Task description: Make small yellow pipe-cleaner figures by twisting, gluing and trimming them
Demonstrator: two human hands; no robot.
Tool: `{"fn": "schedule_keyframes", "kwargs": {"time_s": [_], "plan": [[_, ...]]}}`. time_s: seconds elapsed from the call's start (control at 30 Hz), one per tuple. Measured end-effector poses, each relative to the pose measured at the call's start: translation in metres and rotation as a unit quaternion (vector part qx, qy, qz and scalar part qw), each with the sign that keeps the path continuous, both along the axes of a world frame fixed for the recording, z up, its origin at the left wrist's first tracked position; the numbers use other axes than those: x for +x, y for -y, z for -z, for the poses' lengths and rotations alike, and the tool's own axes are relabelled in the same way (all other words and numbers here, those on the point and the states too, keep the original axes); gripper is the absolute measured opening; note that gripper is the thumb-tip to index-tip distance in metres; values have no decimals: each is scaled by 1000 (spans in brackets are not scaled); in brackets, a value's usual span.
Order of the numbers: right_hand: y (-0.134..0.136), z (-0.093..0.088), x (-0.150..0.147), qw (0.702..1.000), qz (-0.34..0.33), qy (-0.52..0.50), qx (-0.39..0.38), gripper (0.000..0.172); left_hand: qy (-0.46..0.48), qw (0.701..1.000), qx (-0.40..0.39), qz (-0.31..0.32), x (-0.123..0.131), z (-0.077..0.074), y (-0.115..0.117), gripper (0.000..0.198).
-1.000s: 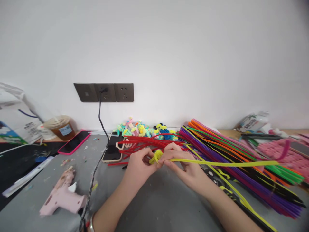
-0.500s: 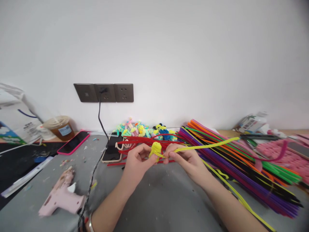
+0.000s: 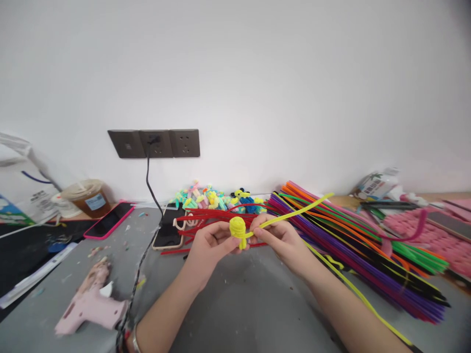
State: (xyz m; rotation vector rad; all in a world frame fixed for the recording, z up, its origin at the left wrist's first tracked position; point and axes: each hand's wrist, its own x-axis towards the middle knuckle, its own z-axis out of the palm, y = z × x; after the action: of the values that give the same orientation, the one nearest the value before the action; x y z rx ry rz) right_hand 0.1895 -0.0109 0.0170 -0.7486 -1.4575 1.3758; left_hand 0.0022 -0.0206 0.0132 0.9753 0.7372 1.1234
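Yellow coil (image 3: 237, 227) sits above the surface (image 3: 239, 304), pinched by the fingers of our left hand (image 3: 208, 247). The fingers of our right hand (image 3: 283, 240) grip its tail (image 3: 294, 214), which slants up to the right. Red stems (image 3: 217, 215) lie just behind, a many-coloured pile (image 3: 353, 240) beside them. We cannot read the label on the cup (image 3: 86, 196).

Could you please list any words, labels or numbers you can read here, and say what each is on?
Nothing can be read.
Blue label on the drink cup: too blurred.
Print on the white bag: too small.
Print on the white packet: too blurred.
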Motion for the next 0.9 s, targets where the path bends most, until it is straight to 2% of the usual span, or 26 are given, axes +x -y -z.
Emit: {"fn": "schedule_keyframes", "kwargs": {"time_s": [0.37, 0.6, 0.73, 0.9], "plan": [[0, -1, -1, 999, -9, -33, -42, 22, 23, 999, 18, 41, 2, -3, 1, 29], [-1, -3, 0, 997, 12, -25, -77, 23, -62, 993, 65, 75, -2, -1, 0, 19], [-4, -2, 1, 998, 6, 21, -56, 25, -185, 970, 146, 65, -4, 1, 1, 16], [-7, 1, 3, 996, 10, 85, -17, 25, -292, 914, 280, 38, -5, 3, 0, 21]]}}
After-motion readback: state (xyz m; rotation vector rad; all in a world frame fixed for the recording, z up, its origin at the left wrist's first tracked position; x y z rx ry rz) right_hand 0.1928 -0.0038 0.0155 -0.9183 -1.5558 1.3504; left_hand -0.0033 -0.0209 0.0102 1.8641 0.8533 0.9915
